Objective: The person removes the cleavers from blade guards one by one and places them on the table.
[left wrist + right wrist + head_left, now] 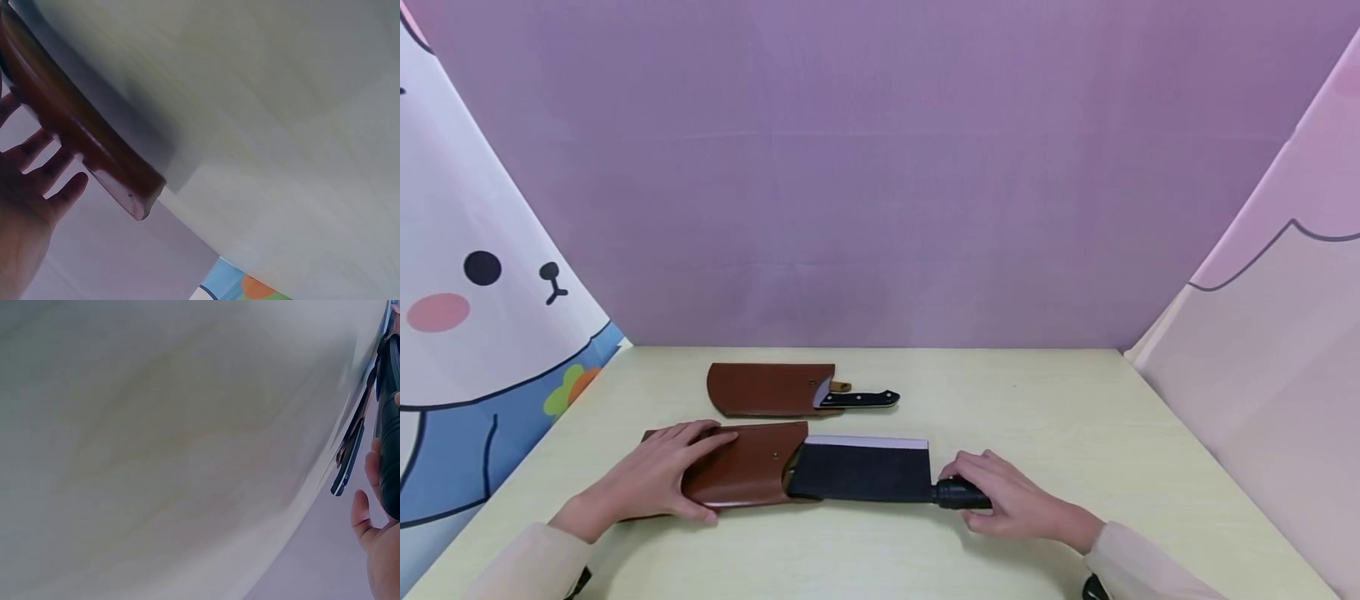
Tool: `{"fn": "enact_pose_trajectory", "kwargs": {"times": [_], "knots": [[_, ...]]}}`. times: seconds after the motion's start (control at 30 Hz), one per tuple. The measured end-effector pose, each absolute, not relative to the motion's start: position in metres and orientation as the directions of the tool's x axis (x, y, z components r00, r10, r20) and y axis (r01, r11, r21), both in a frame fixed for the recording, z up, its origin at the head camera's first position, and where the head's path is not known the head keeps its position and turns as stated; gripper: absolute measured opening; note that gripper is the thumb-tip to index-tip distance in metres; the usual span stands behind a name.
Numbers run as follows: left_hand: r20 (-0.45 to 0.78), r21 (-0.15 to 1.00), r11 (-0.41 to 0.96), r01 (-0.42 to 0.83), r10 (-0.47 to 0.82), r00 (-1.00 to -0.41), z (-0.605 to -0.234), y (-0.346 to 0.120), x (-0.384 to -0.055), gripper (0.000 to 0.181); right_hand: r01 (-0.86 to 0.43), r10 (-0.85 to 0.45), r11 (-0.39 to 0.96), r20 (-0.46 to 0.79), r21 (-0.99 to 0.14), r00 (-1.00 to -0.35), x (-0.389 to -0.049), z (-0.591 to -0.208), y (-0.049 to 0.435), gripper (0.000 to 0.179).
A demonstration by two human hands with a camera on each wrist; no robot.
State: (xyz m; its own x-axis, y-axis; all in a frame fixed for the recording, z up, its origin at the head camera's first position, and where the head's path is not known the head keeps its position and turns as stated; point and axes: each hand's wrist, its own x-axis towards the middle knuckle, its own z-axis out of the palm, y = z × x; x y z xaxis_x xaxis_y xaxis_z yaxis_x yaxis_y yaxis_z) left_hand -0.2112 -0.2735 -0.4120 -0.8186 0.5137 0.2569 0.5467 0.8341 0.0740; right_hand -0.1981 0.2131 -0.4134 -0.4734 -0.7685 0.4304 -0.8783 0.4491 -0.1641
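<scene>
A cleaver [861, 471] with a black blade and a pale edge strip lies level in the head view, its edge facing away from me. My right hand [1011, 498] grips its black handle [390, 444], also seen at the right of the right wrist view. The blade's far end meets the mouth of a brown leather sheath [748, 467]; how much of it is inside is hidden. Across the closed end of this sheath lies my left hand [658, 471], holding it with spread fingers on top and the thumb along the near side.
Behind the cleaver, a second brown sheath [767, 389] holds a knife whose black riveted handle [868, 399] sticks out to the right. Beyond the pale tabletop [1037, 392] rises a purple cloth backdrop [880, 208]. Printed cloth panels [482, 350] flank the table.
</scene>
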Motion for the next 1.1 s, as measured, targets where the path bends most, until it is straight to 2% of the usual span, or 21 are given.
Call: {"fn": "enact_pose_trajectory", "kwargs": {"times": [0.23, 0.43, 0.63, 0.87, 1.1], "knots": [[0.232, 0.089, 0.841, 0.534, 0.503, -0.832, -0.412, -0.275, -0.21, 0.099, -0.876, -0.762, 0.453, 0.438, -0.165, -0.477, -0.197, -0.413, 0.217, 0.044], [0.24, 0.089, 0.836, 0.541, 0.509, -0.826, -0.411, -0.274, -0.21, 0.098, -0.883, -0.76, 0.443, 0.458, -0.156, -0.462, -0.197, -0.411, 0.221, 0.045], [0.24, 0.084, 0.833, 0.546, 0.515, -0.823, -0.41, -0.273, -0.209, 0.097, -0.875, -0.751, 0.453, 0.455, -0.171, -0.478, -0.196, -0.407, 0.224, 0.044], [0.268, 0.073, 0.826, 0.56, 0.524, -0.808, -0.412, -0.274, -0.21, 0.098, -0.888, -0.756, 0.429, 0.473, -0.167, -0.453, -0.197, -0.405, 0.23, 0.045], [0.262, 0.076, 0.828, 0.555, 0.52, -0.813, -0.413, -0.272, -0.211, 0.098, -0.88, -0.752, 0.442, 0.464, -0.171, -0.468, -0.198, -0.404, 0.238, 0.045]]}}
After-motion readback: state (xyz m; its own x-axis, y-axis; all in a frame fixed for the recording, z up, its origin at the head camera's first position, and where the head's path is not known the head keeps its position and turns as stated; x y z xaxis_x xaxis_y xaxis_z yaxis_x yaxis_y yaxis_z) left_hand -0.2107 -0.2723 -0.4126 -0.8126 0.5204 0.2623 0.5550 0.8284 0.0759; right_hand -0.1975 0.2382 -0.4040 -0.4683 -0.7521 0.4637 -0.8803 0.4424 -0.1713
